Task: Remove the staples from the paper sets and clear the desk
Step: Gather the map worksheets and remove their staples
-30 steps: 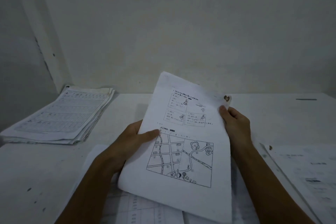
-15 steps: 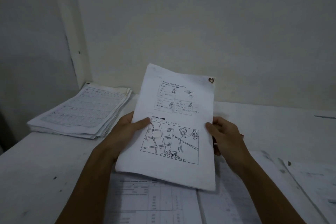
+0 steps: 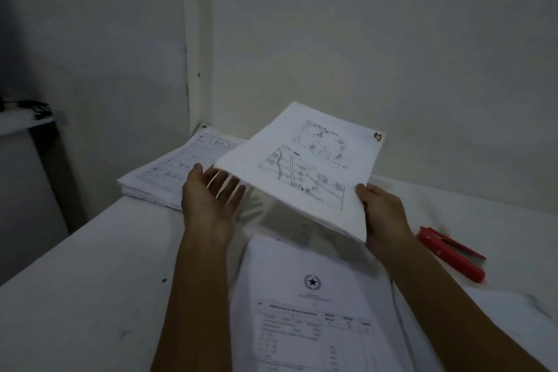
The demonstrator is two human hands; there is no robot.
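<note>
Paper set (image 3: 305, 166) held in the air at the centre of the frame, above the white desk (image 3: 90, 296). Its long axis runs from lower right to upper left, and the sheets lie nearly flat, printed face up, with a drawn street map and small picture boxes blurred by motion. A small brown heart-shaped mark (image 3: 377, 136) sits at the corner in the upper right of the sheet; whether a staple remains there cannot be told.

Right hand (image 3: 383, 214) grips the set at its lower right edge, thumb on top, fingers hidden beneath the paper. Left hand (image 3: 211, 193) is spread wide, palm up, under the left corner of the set; fingertips pass out of sight behind the paper, so contact cannot be confirmed.

Stack of printed sheets (image 3: 178, 172) lies flat at the left middle of the frame, against the wall corner, edges ragged and slightly fanned. Its right part is covered by the raised set.

Second document (image 3: 314, 311), bearing a round star emblem and a table of text, lies on the desk at lower centre, between the two forearms, cut off by the bottom edge.

Red staple remover (image 3: 453, 252), a long glossy tool, rests on the desk at the right, near the right wrist but apart from it. Print throughout is illegible.
</note>
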